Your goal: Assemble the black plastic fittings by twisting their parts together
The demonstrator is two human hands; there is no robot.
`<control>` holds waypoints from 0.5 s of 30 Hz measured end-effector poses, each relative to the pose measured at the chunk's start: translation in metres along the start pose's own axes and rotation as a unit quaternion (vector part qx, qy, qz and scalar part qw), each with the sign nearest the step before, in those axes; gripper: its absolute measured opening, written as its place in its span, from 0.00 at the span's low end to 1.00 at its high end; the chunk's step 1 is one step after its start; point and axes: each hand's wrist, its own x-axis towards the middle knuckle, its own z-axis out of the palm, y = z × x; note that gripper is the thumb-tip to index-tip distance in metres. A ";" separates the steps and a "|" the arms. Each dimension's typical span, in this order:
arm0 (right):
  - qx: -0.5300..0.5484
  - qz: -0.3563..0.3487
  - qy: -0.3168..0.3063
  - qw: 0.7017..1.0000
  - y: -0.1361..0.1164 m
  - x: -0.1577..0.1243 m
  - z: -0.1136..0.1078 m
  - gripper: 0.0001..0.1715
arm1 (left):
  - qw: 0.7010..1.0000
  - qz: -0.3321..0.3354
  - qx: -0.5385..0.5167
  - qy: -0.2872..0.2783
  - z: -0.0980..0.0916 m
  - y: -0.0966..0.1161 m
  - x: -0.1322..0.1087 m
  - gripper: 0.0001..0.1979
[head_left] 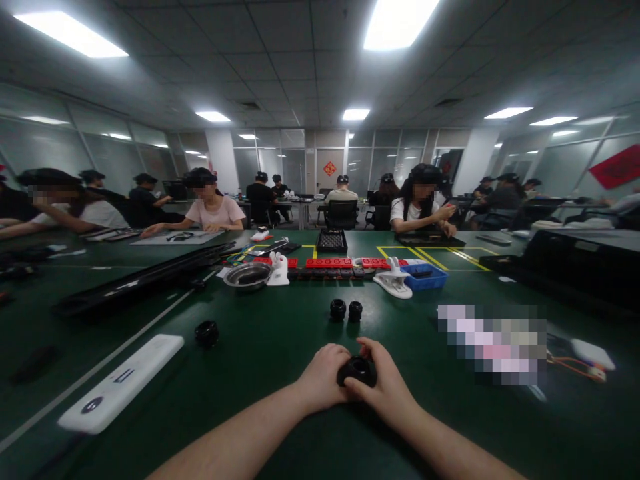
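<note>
Both of my hands meet low in the middle of the green table [280, 340]. Between them sits a small round black part [357, 371] with a hole in its top. My left hand [323, 375] is curled against its left side, and my right hand [384, 379] wraps its right side with the fingers bent over it. Two similar black round parts [346, 310] stand side by side just beyond my hands. A third black round part [207, 333] lies alone to the left.
A white flat device [123, 390] lies at the left front. Farther back are a metal bowl [247, 275], red blocks [333, 263], a blue bin [426, 277], a black tray [331, 241] and a long black rail [145, 279]. Several people sit at the far side.
</note>
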 end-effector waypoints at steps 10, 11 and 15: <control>0.060 -0.073 -0.049 0.994 0.003 -0.003 -0.005 0.31 | 1.000 -0.017 -0.012 -0.014 -0.003 0.004 0.001 0.25; 0.058 -0.070 -0.048 0.995 0.002 -0.003 -0.006 0.31 | 1.000 -0.019 -0.011 -0.014 -0.002 0.003 0.001 0.24; 0.026 -0.036 -0.012 0.999 0.005 -0.001 -0.007 0.30 | 1.000 -0.017 -0.009 -0.012 -0.002 0.005 0.001 0.22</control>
